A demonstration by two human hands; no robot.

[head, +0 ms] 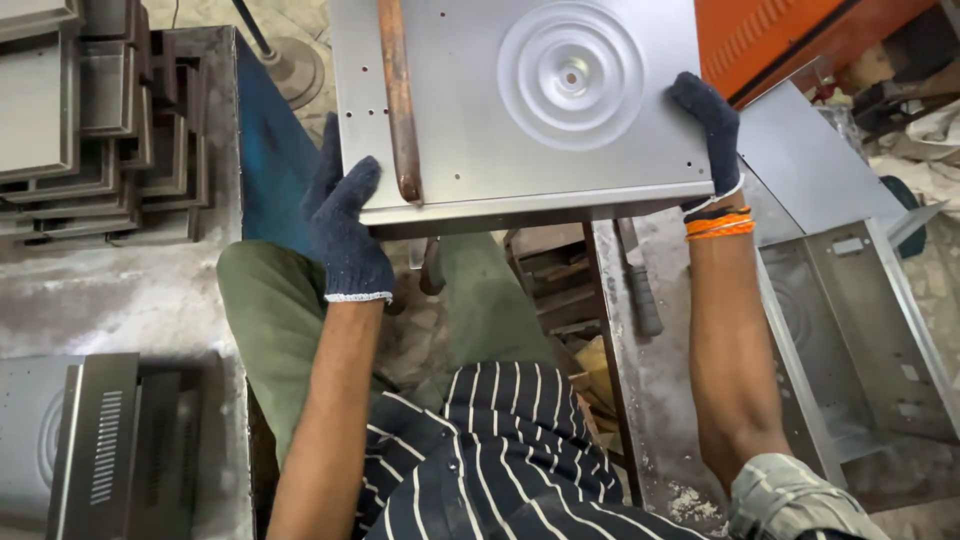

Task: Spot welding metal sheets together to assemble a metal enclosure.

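The sheet-metal panel (520,100) sits in the middle of the view, far from the body, held out flat over the lap. It is a grey pressed sheet with a round stamped ring pattern toward its right, a few small punched holes, and a folded lip along its near edge. A rusty brown bar (398,100) lies across its left part, running near to far.

It looks stiff and moderately light for its size, likely to flex a little if gripped at one corner only. The bare metal looks smooth and probably slippery, and the cut edges may be sharp, so gloves suit it. The folded near lip and the side edges look like the soundest places to grip, one hand at each side for balance.

The left hand (345,230), in a dark knit glove, is closed over the near-left corner, fingers wrapped onto the top face. The right hand (712,130), also gloved, with orange bands at the wrist, clasps the right edge.

To the far left stand stacked metal trays (100,120); near left lies a slotted metal housing (100,440). To the right, an open metal box shell (860,330) rests on a dusty bench (660,400).
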